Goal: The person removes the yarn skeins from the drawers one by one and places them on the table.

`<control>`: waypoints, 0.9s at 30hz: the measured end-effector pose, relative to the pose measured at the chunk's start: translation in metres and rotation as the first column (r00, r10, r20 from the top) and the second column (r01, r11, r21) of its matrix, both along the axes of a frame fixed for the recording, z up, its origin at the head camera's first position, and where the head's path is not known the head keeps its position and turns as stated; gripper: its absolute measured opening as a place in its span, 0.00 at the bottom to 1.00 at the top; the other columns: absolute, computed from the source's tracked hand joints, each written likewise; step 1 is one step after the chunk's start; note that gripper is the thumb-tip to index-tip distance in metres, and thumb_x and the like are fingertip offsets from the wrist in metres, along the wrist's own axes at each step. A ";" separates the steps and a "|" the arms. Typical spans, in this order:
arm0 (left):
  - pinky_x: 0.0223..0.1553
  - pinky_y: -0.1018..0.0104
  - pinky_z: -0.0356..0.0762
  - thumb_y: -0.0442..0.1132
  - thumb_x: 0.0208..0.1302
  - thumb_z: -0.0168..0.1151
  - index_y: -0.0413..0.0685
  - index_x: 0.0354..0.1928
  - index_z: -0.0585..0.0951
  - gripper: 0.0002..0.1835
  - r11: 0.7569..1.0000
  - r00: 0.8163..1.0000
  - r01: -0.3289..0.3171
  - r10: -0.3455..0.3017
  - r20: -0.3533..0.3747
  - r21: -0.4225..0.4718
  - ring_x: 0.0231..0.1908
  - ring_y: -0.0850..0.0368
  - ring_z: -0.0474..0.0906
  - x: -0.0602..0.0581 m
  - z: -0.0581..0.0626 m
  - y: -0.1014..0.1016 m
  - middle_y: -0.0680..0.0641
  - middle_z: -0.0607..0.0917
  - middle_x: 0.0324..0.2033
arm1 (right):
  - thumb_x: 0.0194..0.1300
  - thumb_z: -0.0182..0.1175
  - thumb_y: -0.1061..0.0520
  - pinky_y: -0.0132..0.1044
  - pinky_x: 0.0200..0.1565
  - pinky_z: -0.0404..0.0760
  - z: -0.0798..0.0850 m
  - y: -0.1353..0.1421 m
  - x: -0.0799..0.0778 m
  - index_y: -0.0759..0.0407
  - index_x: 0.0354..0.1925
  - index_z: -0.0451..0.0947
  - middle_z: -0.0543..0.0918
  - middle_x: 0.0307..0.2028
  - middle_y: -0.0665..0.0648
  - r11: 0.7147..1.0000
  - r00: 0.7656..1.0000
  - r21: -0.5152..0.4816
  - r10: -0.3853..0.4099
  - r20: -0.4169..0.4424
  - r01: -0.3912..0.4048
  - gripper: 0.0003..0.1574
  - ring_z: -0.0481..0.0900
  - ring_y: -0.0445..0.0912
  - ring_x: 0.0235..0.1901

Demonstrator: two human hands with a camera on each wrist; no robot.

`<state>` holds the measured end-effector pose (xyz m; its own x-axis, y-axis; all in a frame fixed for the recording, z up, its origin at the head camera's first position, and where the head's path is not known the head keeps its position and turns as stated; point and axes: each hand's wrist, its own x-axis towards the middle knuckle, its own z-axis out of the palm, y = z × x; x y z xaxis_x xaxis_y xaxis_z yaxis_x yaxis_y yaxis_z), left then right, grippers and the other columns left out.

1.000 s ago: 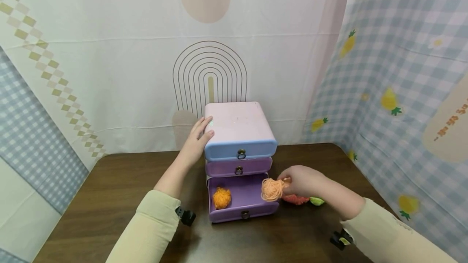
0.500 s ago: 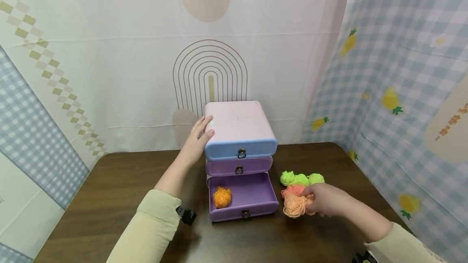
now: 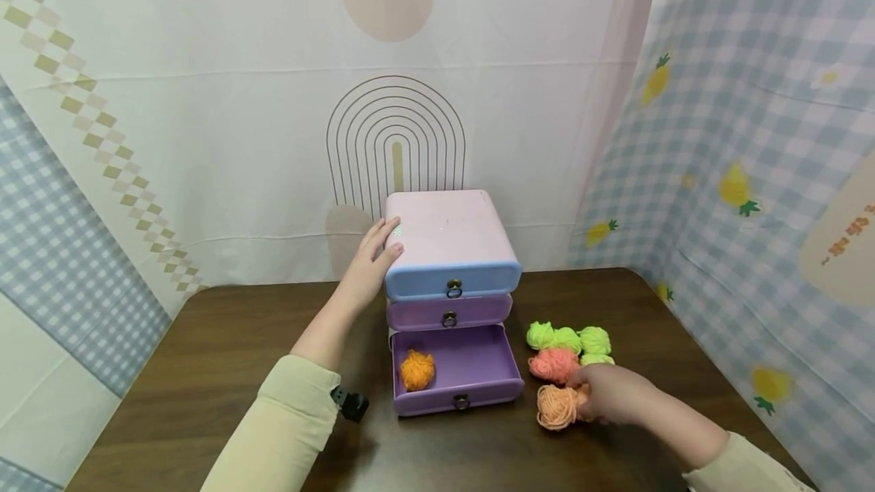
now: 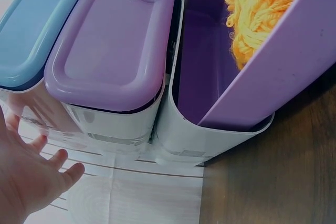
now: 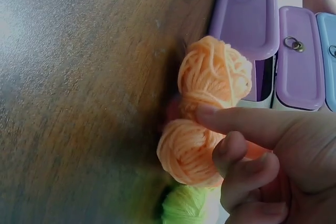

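My right hand [image 3: 618, 393] pinches a peach yarn skein [image 3: 557, 407] low over the table, right of the open drawer. In the right wrist view a finger lies across the narrow waist of that peach skein [image 5: 189, 150]. My left hand [image 3: 362, 272] rests its spread fingers on the upper left edge of a small pink-topped drawer cabinet [image 3: 444, 226]. The bottom purple drawer [image 3: 472, 359] is pulled out, with an orange yarn ball [image 3: 416, 370] in its left part. A coral yarn skein [image 3: 552, 365] lies just behind the peach one.
Several bright green yarn skeins [image 3: 566, 338] lie behind and beside the coral one. Above the pulled-out drawer, the blue drawer [image 3: 417, 284] and the middle purple drawer [image 3: 413, 316] are closed. Patterned cloth [image 3: 239, 173] hangs behind the brown table [image 3: 225, 355].
My right hand has carried the peach skein from over the drawer's right side to the right and nearer the front, uncovering the coral and green yarn. The left hand keeps its place.
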<state>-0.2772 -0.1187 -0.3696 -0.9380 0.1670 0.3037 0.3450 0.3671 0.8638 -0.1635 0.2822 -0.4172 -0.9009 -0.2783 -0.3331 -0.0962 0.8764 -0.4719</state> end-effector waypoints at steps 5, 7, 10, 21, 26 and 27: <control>0.69 0.35 0.44 0.56 0.73 0.50 0.64 0.76 0.62 0.32 1.000 1.000 -0.002 0.002 -0.001 0.000 0.75 0.41 0.41 0.000 0.000 0.000 0.45 0.48 0.78 | 0.47 0.70 0.67 0.36 0.21 0.74 -0.003 0.002 -0.001 0.57 0.41 0.82 0.77 0.17 0.49 0.999 0.997 -0.015 0.027 -0.073 -0.028 0.20 0.76 0.44 0.16; 0.70 0.35 0.44 0.56 0.72 0.50 0.64 0.76 0.62 0.32 1.000 1.000 -0.002 0.002 -0.002 0.001 0.75 0.41 0.41 0.000 0.000 0.000 0.45 0.48 0.78 | 0.47 0.70 0.67 0.37 0.20 0.73 -0.003 0.004 -0.002 0.58 0.40 0.81 0.77 0.16 0.50 0.999 0.996 -0.030 0.037 -0.079 -0.039 0.19 0.76 0.44 0.16; 0.70 0.35 0.43 0.56 0.72 0.50 0.64 0.76 0.62 0.32 1.000 1.000 0.000 0.000 -0.003 0.003 0.76 0.41 0.41 0.000 0.000 0.001 0.45 0.48 0.78 | 0.48 0.72 0.66 0.37 0.21 0.73 -0.001 0.006 -0.003 0.57 0.40 0.81 0.77 0.16 0.50 0.998 0.997 -0.037 0.040 -0.073 -0.043 0.18 0.76 0.44 0.16; 0.69 0.34 0.44 0.57 0.73 0.50 0.65 0.76 0.61 0.32 1.000 1.000 -0.002 0.002 0.002 0.003 0.75 0.41 0.41 0.000 0.000 0.000 0.47 0.48 0.78 | 0.52 0.69 0.65 0.37 0.20 0.70 0.010 0.008 -0.008 0.52 0.41 0.83 0.77 0.16 0.54 1.000 1.000 0.003 -0.018 -0.012 0.018 0.17 0.75 0.45 0.17; 0.69 0.34 0.43 0.56 0.73 0.49 0.64 0.76 0.61 0.31 1.000 1.000 0.000 0.000 0.001 0.007 0.76 0.42 0.41 -0.001 -0.001 -0.001 0.47 0.47 0.78 | 0.54 0.69 0.63 0.38 0.20 0.71 0.019 0.005 -0.011 0.54 0.44 0.83 0.78 0.17 0.54 1.000 1.000 0.006 -0.012 -0.005 0.012 0.17 0.74 0.45 0.17; 0.69 0.34 0.42 0.56 0.73 0.49 0.63 0.76 0.61 0.31 1.000 1.000 0.002 -0.002 -0.001 0.010 0.76 0.42 0.41 -0.001 -0.001 -0.001 0.47 0.47 0.78 | 0.54 0.69 0.63 0.38 0.20 0.71 0.021 0.005 -0.012 0.54 0.45 0.83 0.78 0.18 0.53 1.000 1.000 0.003 -0.007 -0.007 0.007 0.17 0.74 0.45 0.17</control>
<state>-0.2786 -0.1193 -0.3704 -0.9373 0.1654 0.3067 0.3468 0.3579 0.8670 -0.1753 0.2868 -0.3958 -0.9052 -0.2706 -0.3277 -0.0930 0.8785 -0.4685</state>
